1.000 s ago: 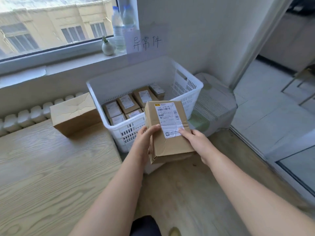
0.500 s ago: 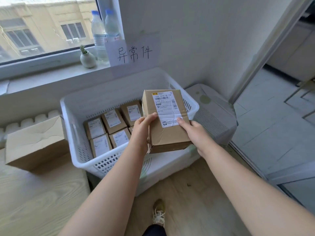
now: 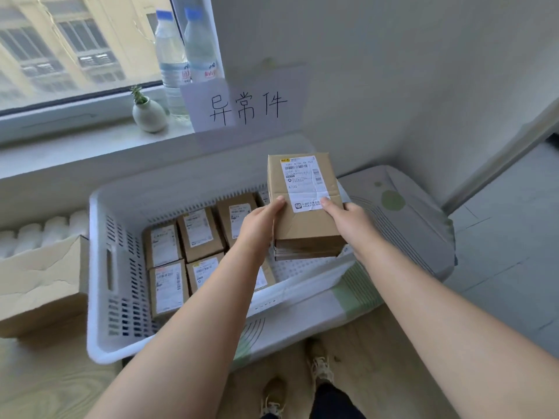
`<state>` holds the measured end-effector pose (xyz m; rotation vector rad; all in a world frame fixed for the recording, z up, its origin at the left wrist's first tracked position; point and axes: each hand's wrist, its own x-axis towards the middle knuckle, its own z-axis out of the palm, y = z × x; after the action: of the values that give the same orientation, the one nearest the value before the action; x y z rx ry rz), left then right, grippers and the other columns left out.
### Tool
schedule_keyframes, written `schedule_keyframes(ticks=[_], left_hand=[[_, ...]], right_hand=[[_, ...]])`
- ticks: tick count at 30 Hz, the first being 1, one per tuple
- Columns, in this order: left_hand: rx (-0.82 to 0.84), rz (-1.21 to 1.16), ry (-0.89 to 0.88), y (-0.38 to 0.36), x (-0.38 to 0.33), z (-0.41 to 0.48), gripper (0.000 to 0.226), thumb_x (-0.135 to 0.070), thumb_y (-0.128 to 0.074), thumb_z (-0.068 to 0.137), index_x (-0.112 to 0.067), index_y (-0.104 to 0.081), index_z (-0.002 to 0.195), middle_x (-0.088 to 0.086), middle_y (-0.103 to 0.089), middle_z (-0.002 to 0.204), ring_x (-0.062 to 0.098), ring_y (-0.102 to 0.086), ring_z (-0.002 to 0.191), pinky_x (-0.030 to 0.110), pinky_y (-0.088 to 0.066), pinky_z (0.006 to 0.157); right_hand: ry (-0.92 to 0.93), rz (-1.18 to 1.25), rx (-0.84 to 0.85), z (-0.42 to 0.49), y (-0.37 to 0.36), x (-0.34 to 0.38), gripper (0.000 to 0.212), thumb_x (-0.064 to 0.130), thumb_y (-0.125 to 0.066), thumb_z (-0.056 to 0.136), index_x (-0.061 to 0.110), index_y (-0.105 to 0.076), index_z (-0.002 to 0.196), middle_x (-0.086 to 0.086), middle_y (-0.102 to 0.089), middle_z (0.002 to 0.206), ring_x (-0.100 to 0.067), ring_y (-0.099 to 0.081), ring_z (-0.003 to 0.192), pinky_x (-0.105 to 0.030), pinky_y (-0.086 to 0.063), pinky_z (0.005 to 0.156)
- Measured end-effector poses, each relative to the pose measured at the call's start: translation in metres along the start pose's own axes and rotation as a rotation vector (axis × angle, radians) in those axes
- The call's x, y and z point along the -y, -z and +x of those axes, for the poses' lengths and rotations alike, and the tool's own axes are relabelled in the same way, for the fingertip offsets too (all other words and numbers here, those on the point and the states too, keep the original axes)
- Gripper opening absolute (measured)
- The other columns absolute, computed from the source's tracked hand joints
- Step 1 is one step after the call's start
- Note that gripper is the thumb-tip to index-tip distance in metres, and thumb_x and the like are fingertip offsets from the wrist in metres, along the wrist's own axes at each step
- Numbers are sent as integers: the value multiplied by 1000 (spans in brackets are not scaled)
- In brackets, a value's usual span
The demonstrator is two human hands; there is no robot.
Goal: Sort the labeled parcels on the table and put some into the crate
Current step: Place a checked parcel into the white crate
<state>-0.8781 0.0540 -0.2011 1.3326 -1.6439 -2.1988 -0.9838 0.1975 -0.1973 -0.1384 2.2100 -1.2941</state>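
Presently both arms outstretched, left hand (image 3: 259,220) and right hand (image 3: 348,220) grasping brown cardboard parcel with white label (image 3: 304,195) above white slatted plastic crate (image 3: 104,267), label upward, long axis pointing away toward crate's far wall.

The light wooden table (image 3: 45,388) carries a plain cardboard box (image 3: 39,285), just beside the white crate (image 3: 99,297). The crate sits on a white-and-green unit (image 3: 408,222) on the wooden floor (image 3: 372,352); labeled parcels (image 3: 196,234) lie flat in rows on the crate's bottom. The windowsill (image 3: 75,152) holds a small vase (image 3: 149,114) and two water bottles (image 3: 171,62).
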Motion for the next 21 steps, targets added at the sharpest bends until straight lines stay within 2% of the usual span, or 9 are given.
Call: schedule_keyframes(ticks=[3, 7, 10, 12, 13, 15, 17, 19, 21], left_hand=[[-71, 32, 4, -6, 1, 23, 34, -45, -63, 98, -21, -66, 121, -3, -71, 114, 15, -67, 102, 28, -52, 81], [-153, 52, 49, -14, 16, 54, 41, -40, -64, 98, -17, -65, 132, -2, -70, 121, 22, -64, 116, 41, -51, 105], [-183, 62, 110, -24, 31, 75, 37, -35, -61, 101, -17, -65, 134, -1, -69, 122, 20, -64, 114, 41, -51, 106], [-190, 97, 142, -29, 45, 89, 35, -33, -56, 104, -17, -64, 133, -3, -66, 116, 17, -62, 109, 39, -50, 105], [-193, 117, 162, -31, 53, 97, 33, -32, -54, 105, -17, -64, 132, -4, -65, 112, 16, -60, 104, 36, -50, 101], [-185, 178, 194, -34, 68, 112, 32, -30, -49, 106, -16, -65, 131, -2, -66, 113, 12, -58, 95, 30, -46, 89], [-161, 252, 234, -34, 83, 126, 36, -30, -47, 106, -17, -64, 135, 1, -68, 126, 17, -59, 103, 29, -44, 88], [-143, 291, 283, -35, 96, 137, 38, -30, -47, 106, -16, -61, 138, 4, -66, 134, 23, -60, 119, 33, -47, 98], [-126, 317, 336, -35, 109, 150, 38, -28, -49, 106, -12, -61, 138, 7, -65, 135, 27, -59, 123, 37, -47, 104]], right_hand=[[-4, -55, 86, 34, -5, 1, 41, 49, -58, 99, 19, -65, 126, 5, -69, 113, -21, -64, 109, -33, -48, 89], [-92, -143, 210, 76, -9, -8, 68, 59, -57, 95, 15, -50, 147, -2, -61, 139, -26, -58, 125, -44, -47, 108], [-141, -246, 286, 109, -14, -23, 73, 62, -55, 92, 15, -49, 147, -3, -59, 142, -27, -58, 126, -45, -48, 107], [-175, -340, 312, 122, -20, -30, 71, 58, -52, 97, 11, -45, 149, -4, -55, 145, -29, -55, 129, -37, -45, 105], [-204, -399, 324, 129, -24, -35, 67, 52, -49, 101, 8, -43, 150, -6, -55, 145, -29, -54, 129, -33, -44, 99], [-261, -471, 353, 140, -32, -50, 57, 44, -47, 105, 4, -47, 145, -11, -58, 141, -30, -58, 125, -36, -47, 90], [-310, -511, 386, 147, -38, -63, 47, 39, -47, 106, 3, -53, 136, -15, -62, 136, -31, -61, 122, -41, -50, 99], [-329, -532, 398, 156, -43, -77, 43, 36, -48, 106, 4, -56, 133, -15, -65, 129, -32, -64, 117, -41, -50, 100], [-364, -530, 418, 168, -50, -92, 42, 35, -50, 104, 4, -59, 133, -14, -68, 124, -32, -66, 112, -44, -52, 102]])
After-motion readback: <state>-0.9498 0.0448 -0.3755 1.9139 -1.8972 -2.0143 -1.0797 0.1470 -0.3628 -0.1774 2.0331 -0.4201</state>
